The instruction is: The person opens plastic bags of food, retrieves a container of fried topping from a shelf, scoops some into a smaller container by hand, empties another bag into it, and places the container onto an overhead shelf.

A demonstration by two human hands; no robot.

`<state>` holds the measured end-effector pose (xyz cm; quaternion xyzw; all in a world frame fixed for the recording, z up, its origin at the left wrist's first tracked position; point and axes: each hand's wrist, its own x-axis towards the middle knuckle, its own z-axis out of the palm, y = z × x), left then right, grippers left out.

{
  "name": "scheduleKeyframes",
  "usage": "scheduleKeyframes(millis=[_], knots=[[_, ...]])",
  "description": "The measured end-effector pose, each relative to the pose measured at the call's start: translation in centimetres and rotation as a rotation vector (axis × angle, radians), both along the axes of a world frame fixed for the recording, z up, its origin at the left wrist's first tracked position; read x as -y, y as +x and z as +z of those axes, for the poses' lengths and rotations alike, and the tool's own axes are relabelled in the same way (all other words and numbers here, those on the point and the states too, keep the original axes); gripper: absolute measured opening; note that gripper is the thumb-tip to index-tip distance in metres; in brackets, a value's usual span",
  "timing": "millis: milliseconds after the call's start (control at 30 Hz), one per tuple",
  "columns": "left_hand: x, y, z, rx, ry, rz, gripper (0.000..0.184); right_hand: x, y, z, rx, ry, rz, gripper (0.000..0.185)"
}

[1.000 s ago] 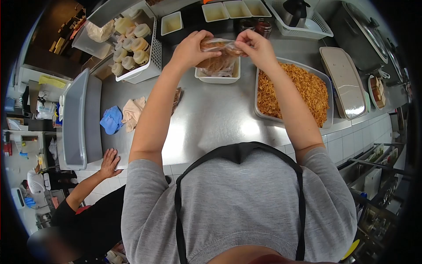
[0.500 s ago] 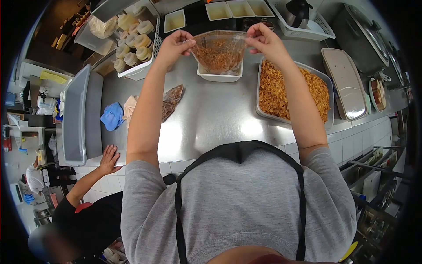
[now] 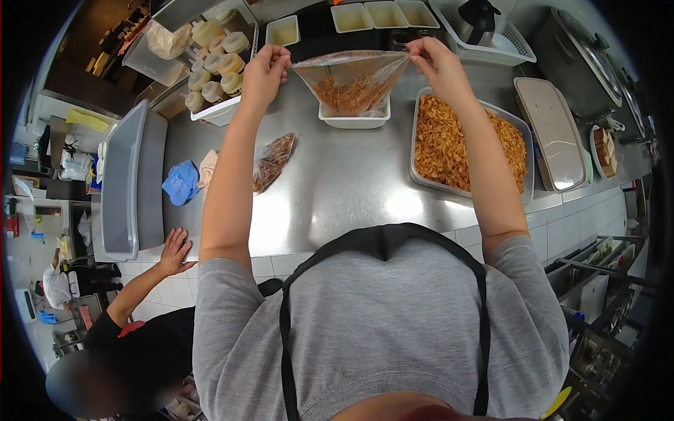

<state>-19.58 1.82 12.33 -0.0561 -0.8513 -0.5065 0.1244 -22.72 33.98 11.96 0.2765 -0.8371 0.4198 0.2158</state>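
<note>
Fingertips of the left hand and right hand pinch opposite top corners of a clear bag, its upper edge stretched taut between them. Brown crumbs lie loose in its lower part, which hangs below the fingers, at a white container. Nearer the body, by the left forearm, lies a second filled bag; beyond it is a blue cloth. Beside the right forearm sits a tray of golden flakes.
</note>
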Motion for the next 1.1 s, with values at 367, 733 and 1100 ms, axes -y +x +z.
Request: scheduleKeyframes(millis=[367, 733, 1100], knots=[[-3.2, 2.0, 0.5, -0.131, -0.288, -0.132, 0.027, 0.1, -0.3, -0.5, 0.150, -0.159, 0.217, 0.012], [-2.4, 2.5, 2.7, -0.275, -0.328, -0.067, 0.008, 0.0, 0.0, 2.6, 0.011, 0.155, 0.179, 0.011], [-2.7, 2.4, 3.1, -0.487, -0.505, -0.046, 0.008, 0.9, -0.2, 2.2, 0.174, -0.095, 0.251, 0.009]])
